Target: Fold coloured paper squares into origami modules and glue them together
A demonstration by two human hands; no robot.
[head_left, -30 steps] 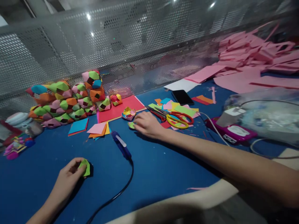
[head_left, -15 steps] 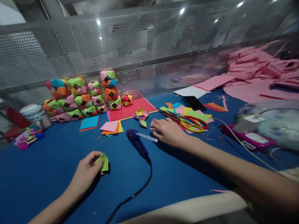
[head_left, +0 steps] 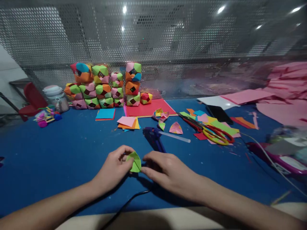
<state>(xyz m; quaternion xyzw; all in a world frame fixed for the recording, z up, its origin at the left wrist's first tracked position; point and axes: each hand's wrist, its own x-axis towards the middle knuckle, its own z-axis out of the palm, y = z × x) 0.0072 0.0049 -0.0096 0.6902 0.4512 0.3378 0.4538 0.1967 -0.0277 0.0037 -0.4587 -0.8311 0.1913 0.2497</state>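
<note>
My left hand [head_left: 118,164] pinches a folded piece of lime-green paper [head_left: 136,162] between thumb and fingers, just above the blue table. Close by on the right is my right hand [head_left: 168,169]. Its thumb and forefinger are bent and apart, with the thumb at or very near the paper's right edge. Beyond the right hand lies a blue glue gun [head_left: 153,134] with a clear glue stick jutting out. Behind it are a pink folded paper piece [head_left: 176,128], a small green-and-pink one [head_left: 161,125] and a partly joined multicoloured paper shape [head_left: 160,114].
Stacked paper balls [head_left: 103,89] stand at the back left. Coloured paper squares [head_left: 105,114] lie before them, with more [head_left: 128,122] nearby. Scissors [head_left: 216,134] rest on scraps at right, near a black phone [head_left: 219,114]. The glue gun's cord [head_left: 127,203] runs towards me.
My right hand has left the pink folded piece on the table and come back beside my left hand. The left hand, still holding the green paper, now sits nearer the middle; the view has shifted.
</note>
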